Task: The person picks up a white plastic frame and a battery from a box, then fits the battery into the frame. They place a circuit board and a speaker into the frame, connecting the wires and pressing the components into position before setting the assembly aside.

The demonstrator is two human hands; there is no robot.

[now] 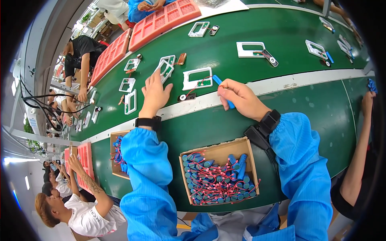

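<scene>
Just above the white rail (297,82), R hand (237,98) is clamped on a blue cell (217,80), thumb vs. curled fingers, w/ blue showing both above and below the grip; can't tell if that's one long pc. or two. Thin red wires (194,89) run from near its upper end over a white frame (187,82) on the green belt (287,42), toward a small dark module (191,97) at the frame's lower L corner. L hand (157,94) is at a tilted white frame (169,73) that overlaps another; thumb stands apart from the fingers, but can't tell if they actually pinch the frame.

Handling, by the look of it: cell prob. light, stiff & smooth, so a bit slippery; best held round mid-body, lightly, ends left free. Wires look soft & are the fragile bit, esp. at the joints, so no pulling on them. Frames look light & rigid, poss. brittle at the thin bars; take by the outer edge, clear of the green board.

Below, on the near worktop (313,108), a cardboard box (219,147) holds many more blue cells w/ tangled red leads; a 2nd box (113,154) sits left, partly behind the L sleeve (146,160).
</scene>
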